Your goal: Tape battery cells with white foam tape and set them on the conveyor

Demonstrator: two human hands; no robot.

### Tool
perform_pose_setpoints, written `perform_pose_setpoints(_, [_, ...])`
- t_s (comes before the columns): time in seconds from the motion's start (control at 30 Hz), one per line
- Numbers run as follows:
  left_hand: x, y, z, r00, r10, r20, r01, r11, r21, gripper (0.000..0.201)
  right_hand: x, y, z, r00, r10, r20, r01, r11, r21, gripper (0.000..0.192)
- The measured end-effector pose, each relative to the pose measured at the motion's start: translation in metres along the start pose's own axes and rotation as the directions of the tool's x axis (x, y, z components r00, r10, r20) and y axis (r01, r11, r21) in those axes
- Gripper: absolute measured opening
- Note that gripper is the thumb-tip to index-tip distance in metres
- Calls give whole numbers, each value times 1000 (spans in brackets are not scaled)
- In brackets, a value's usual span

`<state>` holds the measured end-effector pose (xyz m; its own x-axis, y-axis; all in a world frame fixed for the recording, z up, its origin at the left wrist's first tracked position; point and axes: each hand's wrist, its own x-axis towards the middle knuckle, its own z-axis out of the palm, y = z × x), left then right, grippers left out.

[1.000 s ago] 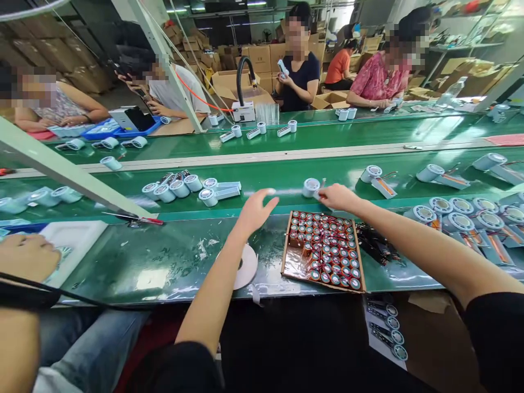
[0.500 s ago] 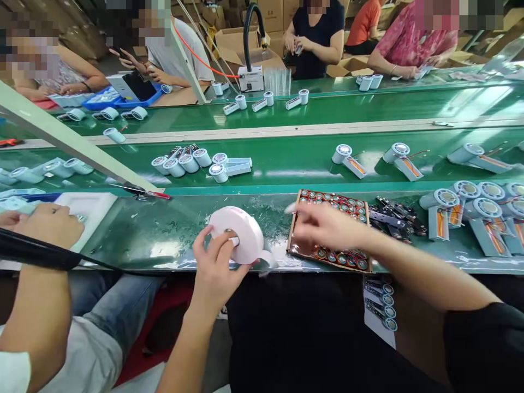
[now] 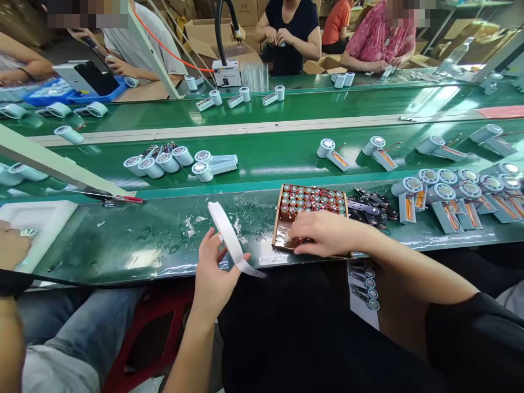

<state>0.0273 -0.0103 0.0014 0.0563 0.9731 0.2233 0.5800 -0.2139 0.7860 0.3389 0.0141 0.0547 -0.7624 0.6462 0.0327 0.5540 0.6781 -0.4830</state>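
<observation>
My left hand (image 3: 216, 275) is wrapped round a roll of white tape (image 3: 227, 232), which stands tilted on edge above the bench's front edge. A loose tail of tape curls off its lower end. My right hand (image 3: 321, 232) reaches into a shallow cardboard box (image 3: 277, 229) with its fingers bent down and closed. Its fingertips are partly hidden, so I cannot make out what they grip. Rows of round battery cells (image 3: 301, 197) with red and black wires fill the back of the box. Beside it lies a pile of dark circuit boards (image 3: 370, 210).
Pale blue fan housings (image 3: 444, 192) with open handles crowd the bench at right. More housings (image 3: 167, 162) lie on the green belt (image 3: 270, 147). At left, a co-worker's hand (image 3: 14, 243) is over a white foam tray (image 3: 53, 218). A red-handled tool (image 3: 129, 199) lies near a slanted post (image 3: 53, 164).
My right hand has come down into the box with its fingers closing. The tape roll has turned from face-on to edge-on in my left hand. The view has shifted right.
</observation>
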Motion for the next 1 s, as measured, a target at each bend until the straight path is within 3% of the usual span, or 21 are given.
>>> perform_pose_setpoints(0.13, [-8,-1,4,997,2,71,0,999,-32,60,-4,13,-15,979,-5,205,-1,1000,29,25])
perform_pose_setpoints(0.27, [-9,-3,6,994,11,105,-9,1000,-17,58,2,18,-4,971,-12,238,9,1000,12,16])
perform_pose_setpoints(0.37, [-8,-5,10,990,15,140,-16,1000,1,56,6,23,4,990,13,143,-16,1000,22,16])
perform_pose_setpoints(0.43, [-8,-7,12,989,36,145,-39,999,18,54,8,25,7,999,42,0,-42,997,60,17])
perform_pose_setpoints(0.53, [-8,-11,14,983,95,159,-109,990,86,47,6,23,6,959,98,-266,-45,979,199,22])
perform_pose_setpoints(0.6, [-9,-12,14,976,123,180,-147,981,126,45,6,20,4,947,102,-303,-33,974,223,26])
perform_pose_setpoints(0.73, [-10,-11,16,973,130,189,-162,973,162,47,13,18,2,988,51,-145,-58,998,-41,17])
perform_pose_setpoints(0.83, [-11,-9,20,970,155,189,-186,969,161,45,26,17,6,999,19,-28,-26,957,-288,16])
perform_pose_setpoints(1.0, [-9,-5,27,953,216,213,-251,956,151,45,52,11,20,975,42,218,60,896,-440,13])
